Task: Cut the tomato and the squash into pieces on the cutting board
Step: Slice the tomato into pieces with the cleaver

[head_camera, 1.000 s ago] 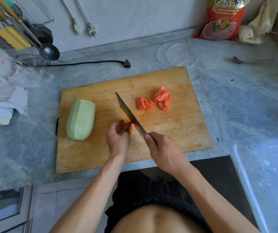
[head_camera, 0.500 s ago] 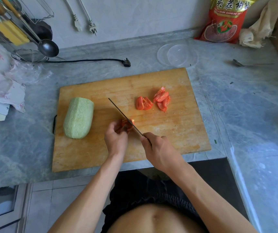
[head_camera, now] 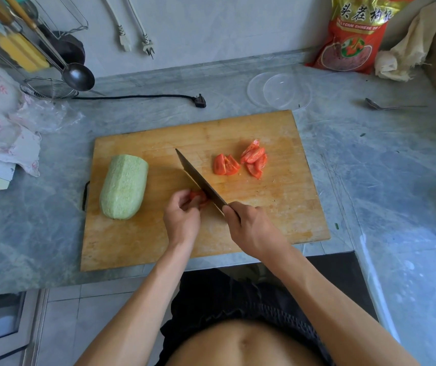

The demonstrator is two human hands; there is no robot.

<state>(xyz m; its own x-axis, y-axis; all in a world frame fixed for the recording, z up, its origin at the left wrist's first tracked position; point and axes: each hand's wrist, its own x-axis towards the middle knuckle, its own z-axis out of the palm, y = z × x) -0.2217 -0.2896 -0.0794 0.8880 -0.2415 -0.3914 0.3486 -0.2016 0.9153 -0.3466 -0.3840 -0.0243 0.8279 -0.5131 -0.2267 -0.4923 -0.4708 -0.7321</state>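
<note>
Left hand: the left hand (head_camera: 182, 220) sits on the cutting board (head_camera: 277, 207), fingers curled round a small red tomato piece (head_camera: 197, 198), pinning it just left of the blade.
Right hand: the right hand (head_camera: 251, 228) is wrapped tight round the handle of the knife (head_camera: 201, 182); the handle itself is hidden inside the grip.
Knife: the dark blade runs away from the person and to the left, its tip out over bare board, its near part right beside the held tomato piece. Whether the edge is touching the board, I cannot tell.
Cut tomato: two small heaps of tomato pieces (head_camera: 240, 161) lie on the far right part of the board, clear of the blade and both hands.
Squash: the pale green peeled squash (head_camera: 124, 186) lies whole on the left part of the board, lengthways away from the person, apart from the left hand.
Cutting board: wooden, lying on the grey marbled worktop (head_camera: 383, 167), its near edge close to the worktop's front.
Around the board: a clear round lid (head_camera: 279, 91) lies just behind it, a black plug (head_camera: 199, 101) and cord to the far left of that, a spoon (head_camera: 386, 105) off to the right, a red food bag (head_camera: 354, 35) against the wall.
</note>
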